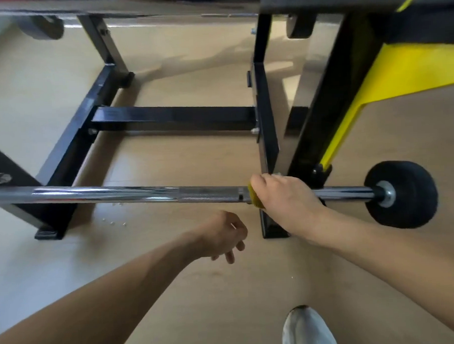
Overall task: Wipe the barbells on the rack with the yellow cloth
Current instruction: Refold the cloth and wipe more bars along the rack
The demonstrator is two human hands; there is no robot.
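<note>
Head view, looking down at the lowest tier of a black steel rack (71,155) that stood on a pale wood-look floor (189,290). A chromed steel barbell with a knurled section (133,194) lay horizontally across the frame, its right end carrying a small black round weight (403,194). The right hand (284,198) was curled over the bar just left of the rack's right upright, its grip closed around a folded yellow cloth (254,196) that was pressed against the shaft; only a narrow edge of the cloth showed at the thumb side of the hand. The left hand (223,234) hung below and in front of the bar, apart from it, its grip slack with the fingers loosely curled downward and holding nothing. A second chromed barbell (162,16) lay across the top of the frame, blurred, with a black weight (41,26) at the upper left. To the right of the rack stood a black and yellow machine frame (398,68). The toe of a white shoe (308,329) appeared at the lower edge. A few small pale specks (113,222) lay on the floor beneath the bar.
</note>
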